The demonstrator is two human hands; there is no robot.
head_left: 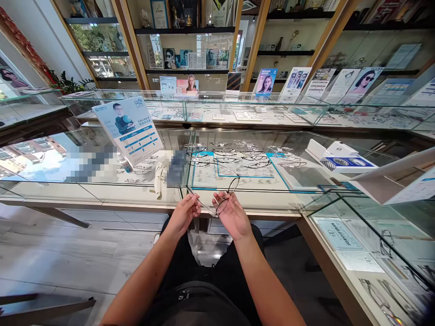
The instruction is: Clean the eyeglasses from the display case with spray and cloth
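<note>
Pinching the tip of one temple, the left hand (186,209) is sharing the glasses (222,206) with the right hand (235,219), whose fingers are gripping the front by the lenses, near the bench's (277,215) close edge. Apparently they are handling the open temple; the next move is probably calling for light, even pressure.

- Eyeglasses (222,206): between left hand (185,209) and right hand (235,218), at the near edge of front display case (115,192).
- Spectacle frames (227,154): in rows inside the front case, beyond the hands.
- Cloth (159,179): on that case, left of the hands.
- Sign (128,131): standing left of the cloth; small bottle (125,164) at its foot.
- Open box (348,162): on the case, right.
- Side case (324,258): near right.
- Rear case (207,103): behind the front one, placards (267,82) on top.
- Shelves (185,31): rearmost.
</note>
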